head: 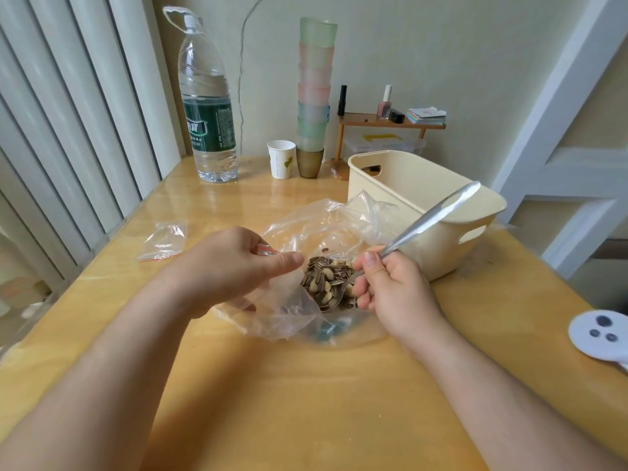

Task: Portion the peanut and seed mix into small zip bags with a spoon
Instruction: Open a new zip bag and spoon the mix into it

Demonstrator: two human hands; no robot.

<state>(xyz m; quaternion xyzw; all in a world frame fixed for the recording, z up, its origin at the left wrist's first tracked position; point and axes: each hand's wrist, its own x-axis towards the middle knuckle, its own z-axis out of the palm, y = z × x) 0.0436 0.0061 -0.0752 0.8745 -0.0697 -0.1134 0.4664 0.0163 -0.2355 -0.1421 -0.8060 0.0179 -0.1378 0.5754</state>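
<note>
The wooden table [306, 385] filled most of the frame, its left edge running along the white vertical blinds [68, 113] and its right edge cutting down the right side toward the lower corner; the broad lower-centre stretch between the two forearms lay bare. Right of centre sat a cream plastic basket [418, 185], its near wall just behind the right hand. At upper left a large water bottle [209, 107] stood near the back edge, and beside it, toward the upper centre, rose a tall stack of pastel cups [314, 86] with a paper cup [281, 159] at its foot. A small wooden shelf [390, 122] with little bottles stood at the back wall. In the middle of the frame a large clear plastic bag [306, 232] lay crumpled open, holding the peanut and seed mix [324, 280]. The left hand [234, 266] — fingers curled — pinched a small zip bag [265, 249] with a red strip at the mouth of the big bag, thumb stretched toward the mix. The right hand [387, 287] gripped a metal spoon [431, 219], fingers wrapped round the handle, bowl down in the mix and handle angled toward the upper right over the basket. Another small empty zip bag [163, 241] lay flat at centre left, well apart from the hands — open table around it. A white round object [599, 334] sat at the right edge.
</note>
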